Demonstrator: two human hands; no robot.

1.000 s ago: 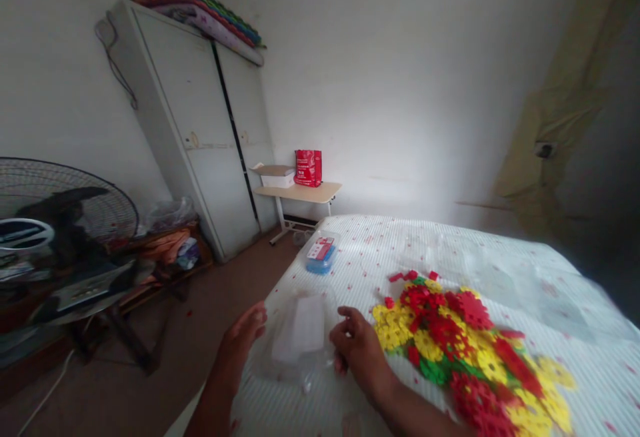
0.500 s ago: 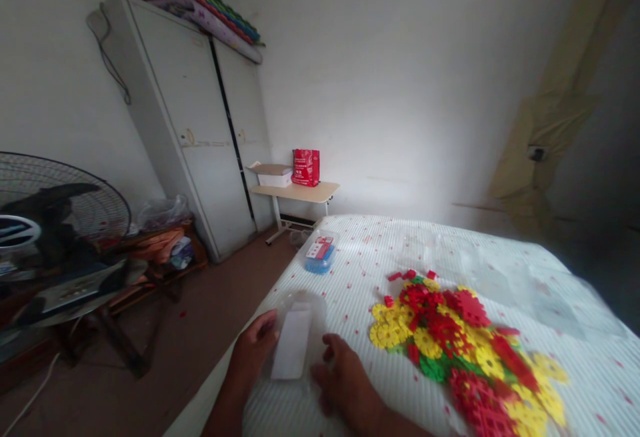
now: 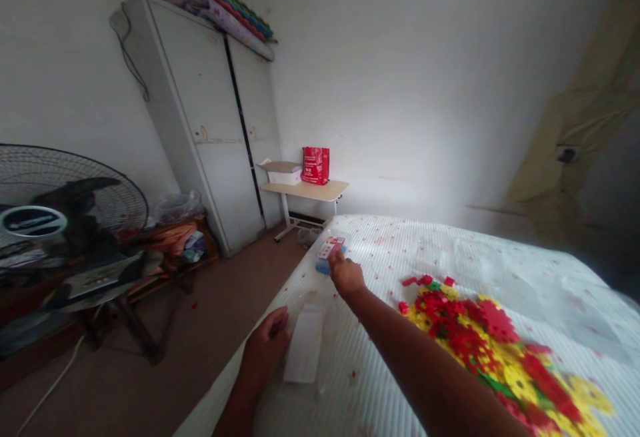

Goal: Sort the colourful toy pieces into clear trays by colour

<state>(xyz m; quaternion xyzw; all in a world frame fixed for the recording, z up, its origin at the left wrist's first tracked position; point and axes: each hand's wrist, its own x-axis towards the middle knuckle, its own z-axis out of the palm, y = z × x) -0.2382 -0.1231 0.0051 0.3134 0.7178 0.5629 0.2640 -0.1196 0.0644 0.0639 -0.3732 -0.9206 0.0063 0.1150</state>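
My left hand (image 3: 267, 344) rests at the left side of a clear plastic container (image 3: 327, 317), its fingers curled on the edge. A blank white slip of paper (image 3: 304, 347) lies in or on that container; I cannot tell which. Farther along the table, my right hand (image 3: 347, 276) is stretched out to a clear plastic box (image 3: 340, 236) with a red and white label (image 3: 330, 248) and blue pieces (image 3: 323, 266) in it. The right fingers are closed at the near right corner of this box, and their tips are partly hidden.
A heap of red, yellow and green plastic pieces (image 3: 480, 337) spreads over the table's right side. Clear plastic sheeting (image 3: 530, 290) lies behind it. A fan (image 3: 65, 204) and a grey cabinet (image 3: 200, 130) stand at left. A small table (image 3: 320, 190) holds a red bag (image 3: 315, 166).
My right hand has moved forward from beside the near container to the labelled box. The left hand stays at the near container. The view has turned slightly left.
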